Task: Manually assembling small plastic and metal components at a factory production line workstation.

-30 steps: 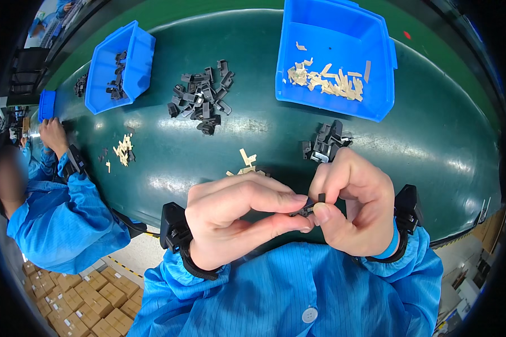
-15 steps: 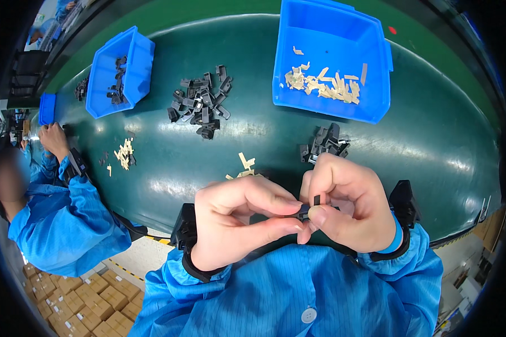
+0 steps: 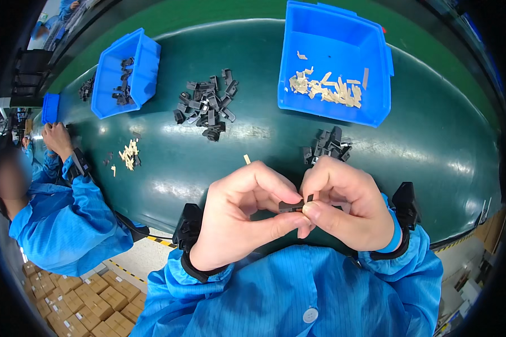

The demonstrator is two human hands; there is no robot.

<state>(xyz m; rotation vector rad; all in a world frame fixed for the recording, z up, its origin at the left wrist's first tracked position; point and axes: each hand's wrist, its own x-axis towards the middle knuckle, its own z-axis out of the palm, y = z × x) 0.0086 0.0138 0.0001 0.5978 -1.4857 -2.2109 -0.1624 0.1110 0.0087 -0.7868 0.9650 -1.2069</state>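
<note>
My left hand (image 3: pixel 243 216) and my right hand (image 3: pixel 343 208) meet close to my chest, over the near edge of the dark green table (image 3: pixel 433 146). Between thumbs and forefingers they pinch one small black plastic part (image 3: pixel 293 206). A small pile of black parts (image 3: pixel 326 146) lies just beyond my right hand. One beige strip (image 3: pixel 246 159) lies on the table beyond my left hand. Both wrists wear black bands over blue sleeves.
A large blue bin (image 3: pixel 336 62) with several beige strips stands at the back right. A bigger heap of black parts (image 3: pixel 207 106) lies mid-table. A smaller blue bin (image 3: pixel 125 73) holds black parts at the left, where a co-worker in blue (image 3: pixel 56 208) works beside beige strips (image 3: pixel 130 154).
Both hands have drawn nearer to my body with the black part held between them. The beige strips once just beyond my fingers are mostly hidden.
</note>
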